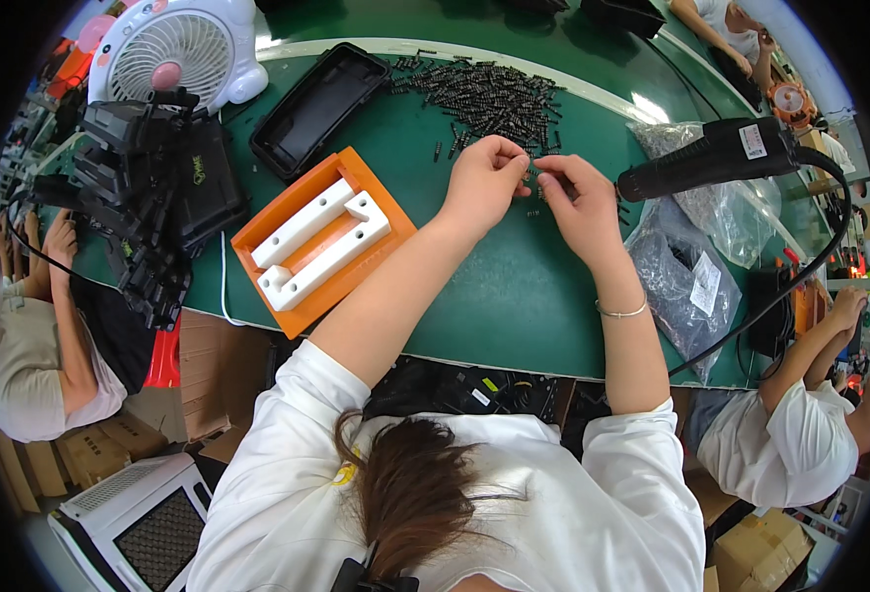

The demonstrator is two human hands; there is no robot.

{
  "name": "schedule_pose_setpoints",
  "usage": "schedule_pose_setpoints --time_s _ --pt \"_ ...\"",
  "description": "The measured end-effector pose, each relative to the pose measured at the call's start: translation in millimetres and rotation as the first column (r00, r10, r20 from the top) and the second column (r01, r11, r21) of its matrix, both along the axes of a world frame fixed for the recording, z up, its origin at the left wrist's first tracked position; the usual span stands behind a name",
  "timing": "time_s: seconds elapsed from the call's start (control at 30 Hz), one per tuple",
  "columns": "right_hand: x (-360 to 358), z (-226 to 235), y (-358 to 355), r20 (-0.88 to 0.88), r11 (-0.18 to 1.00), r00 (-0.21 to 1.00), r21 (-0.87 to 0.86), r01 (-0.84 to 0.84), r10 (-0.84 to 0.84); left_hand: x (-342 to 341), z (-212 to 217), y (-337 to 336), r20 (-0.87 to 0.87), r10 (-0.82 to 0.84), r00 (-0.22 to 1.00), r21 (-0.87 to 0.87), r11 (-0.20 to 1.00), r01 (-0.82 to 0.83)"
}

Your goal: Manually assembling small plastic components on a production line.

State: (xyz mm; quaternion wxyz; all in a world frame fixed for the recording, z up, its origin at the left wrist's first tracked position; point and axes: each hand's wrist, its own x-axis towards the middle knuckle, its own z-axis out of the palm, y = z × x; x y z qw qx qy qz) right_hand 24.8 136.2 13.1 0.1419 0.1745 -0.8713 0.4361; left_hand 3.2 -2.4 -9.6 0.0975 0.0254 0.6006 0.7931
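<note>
Above the green table, my left hand [484, 183] has its thumb and index finger pressed together. Close beside it on the right, my right hand [585, 202] is also closed in a pinch. A tiny dark coiled piece shows partly between the fingertips; most of it is hidden, and it resembles those in the pile. Just beyond both hands spreads this pile of small black spring-like pieces [494, 97]. A few loose ones lie on the table beside and below the fingers.
Left of my left forearm sits an orange tray [302, 321] with a white block fixture [306, 225]. Behind it is a black open box [269, 148]. Stacked black parts [144, 237] and a fan [173, 59] stand left. A corded black tool [701, 158] and plastic bags [686, 286] lie right.
</note>
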Motion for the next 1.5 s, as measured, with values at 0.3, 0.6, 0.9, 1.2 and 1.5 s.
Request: schedule_pose_setpoints --time_s 0.3,0.6,0.9,1.2,1.5 --pt "3 4 -7 0.001 0.999 1.000 0.051 0.009 -0.009 6 1 2 -0.248 0.043 0.968 -0.229 0.968 -0.102" --pt "3 7 -7 0.082 0.991 0.989 -0.045 0.127 -0.123 10 8 -2 -0.279 0.114 0.953 -0.153 0.975 -0.161" --pt "-15 0 18 -0.069 0.942 0.946 0.096 0.322 -0.317 9 15 -6 -0.129 0.082 0.988 -0.085 0.992 -0.094" --pt "-31 -7 19 0.010 0.923 0.938 0.185 0.338 -0.346 8 14 -5 0.152 -0.086 0.985 0.222 0.974 0.051" --pt "-32 -1 21 0.169 0.908 0.893 0.065 0.413 -0.418 0 25 -14 0.399 -0.175 0.900 0.287 0.956 0.058"
